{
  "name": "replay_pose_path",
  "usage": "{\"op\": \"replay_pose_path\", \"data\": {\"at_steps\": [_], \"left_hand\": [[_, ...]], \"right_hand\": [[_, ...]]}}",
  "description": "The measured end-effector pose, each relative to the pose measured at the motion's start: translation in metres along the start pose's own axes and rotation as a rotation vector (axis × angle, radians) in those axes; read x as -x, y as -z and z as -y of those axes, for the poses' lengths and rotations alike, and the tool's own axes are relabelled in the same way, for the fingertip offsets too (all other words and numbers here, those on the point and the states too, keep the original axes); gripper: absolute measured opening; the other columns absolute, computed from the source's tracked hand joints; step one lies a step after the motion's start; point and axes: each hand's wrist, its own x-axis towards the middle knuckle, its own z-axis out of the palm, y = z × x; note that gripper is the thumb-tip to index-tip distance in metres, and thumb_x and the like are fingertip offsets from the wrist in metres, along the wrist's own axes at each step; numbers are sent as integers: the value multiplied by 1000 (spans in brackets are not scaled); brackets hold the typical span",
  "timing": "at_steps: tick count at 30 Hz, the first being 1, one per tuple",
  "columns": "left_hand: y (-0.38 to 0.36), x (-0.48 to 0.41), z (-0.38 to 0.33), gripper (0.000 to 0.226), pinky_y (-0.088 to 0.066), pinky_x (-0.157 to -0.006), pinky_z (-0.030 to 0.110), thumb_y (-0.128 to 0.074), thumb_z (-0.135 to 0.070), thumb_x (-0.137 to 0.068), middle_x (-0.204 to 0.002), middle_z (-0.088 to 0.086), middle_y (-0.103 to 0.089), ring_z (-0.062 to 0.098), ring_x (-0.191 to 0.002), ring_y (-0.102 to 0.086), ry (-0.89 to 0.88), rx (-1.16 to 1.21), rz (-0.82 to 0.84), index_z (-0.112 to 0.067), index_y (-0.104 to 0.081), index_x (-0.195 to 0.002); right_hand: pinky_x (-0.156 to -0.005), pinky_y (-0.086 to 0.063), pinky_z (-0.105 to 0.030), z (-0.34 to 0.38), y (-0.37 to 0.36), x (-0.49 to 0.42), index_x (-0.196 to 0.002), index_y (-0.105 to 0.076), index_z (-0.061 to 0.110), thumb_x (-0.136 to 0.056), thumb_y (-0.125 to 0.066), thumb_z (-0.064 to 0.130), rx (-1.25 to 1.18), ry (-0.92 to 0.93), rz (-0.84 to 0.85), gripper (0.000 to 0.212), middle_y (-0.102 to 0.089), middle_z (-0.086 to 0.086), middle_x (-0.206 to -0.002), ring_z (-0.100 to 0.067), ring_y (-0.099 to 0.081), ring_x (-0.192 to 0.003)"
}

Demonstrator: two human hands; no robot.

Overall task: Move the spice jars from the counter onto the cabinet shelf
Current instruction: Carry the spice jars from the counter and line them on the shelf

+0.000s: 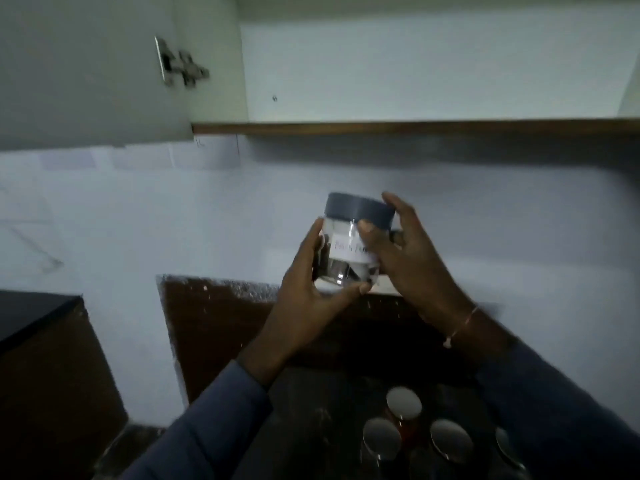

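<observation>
A clear spice jar (346, 252) with a grey lid and a white paper label is held up in front of the wall, below the cabinet. My left hand (311, 292) cups its left side and base. My right hand (405, 258) grips its right side, with the thumb across the label. Several more spice jars with shiny round lids, such as one with reddish contents (403, 408), stand on the dark counter (311, 427) at the bottom. Above, the open cabinet shows a white shelf (415, 123) with a brown front edge.
The cabinet door (86, 71) hangs open at the upper left, its metal hinge (181, 67) showing. A dark block-like surface (31, 317) sits at the left edge. The pale wall (173, 220) runs behind the counter.
</observation>
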Motion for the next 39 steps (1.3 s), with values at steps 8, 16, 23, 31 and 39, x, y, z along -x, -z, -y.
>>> {"op": "replay_pose_path", "data": {"at_steps": [8, 16, 23, 31, 39], "left_hand": [[93, -204, -70, 100, -41, -84, 0, -77, -22, -80, -126, -11, -52, -17, -110, -50, -295, -232, -163, -25, -8, -152], [102, -227, -14, 73, -53, -85, 30, -75, -47, -75, -107, -9, -64, 9, -96, -64, -78, -454, -70, -30, -35, -134], [169, -288, 28, 50, -54, -64, 38, -33, -48, -77, -61, 2, -67, 24, -61, -62, -10, -940, -311, -11, -64, -63], [174, -300, 51, 39, -52, -60, 34, -35, -32, -68, -61, 4, -65, 24, -61, -59, -112, -939, -458, -13, -69, -65], [175, -303, 54, 39, -36, -59, 25, -37, -32, -67, -73, 4, -68, 23, -68, -55, -123, -951, -468, -15, -71, -74]], "right_hand": [[-80, -61, -39, 143, -19, -196, -113, -46, 21, -77, -74, 46, 43, 360, -6, 52, -67, -2, -104, -17, -71, -92], [-71, -54, -28, 90, -43, -241, -105, -51, 17, -80, -71, 44, 323, 242, 2, 42, -66, -3, -102, -19, -66, -88], [-77, -46, -34, 75, -84, -339, -103, -50, 15, -88, -61, 48, 577, 215, 46, 38, -64, -6, -104, -27, -61, -95], [-70, -39, -31, 76, -133, -417, -137, -43, 9, -102, -40, 29, 1005, 150, 225, 41, -52, -13, -137, -22, -45, -95], [-72, -48, -34, 70, -166, -453, -131, -54, 6, -99, -40, 17, 1171, 176, 235, 37, -55, -12, -134, -32, -55, -113]]}}
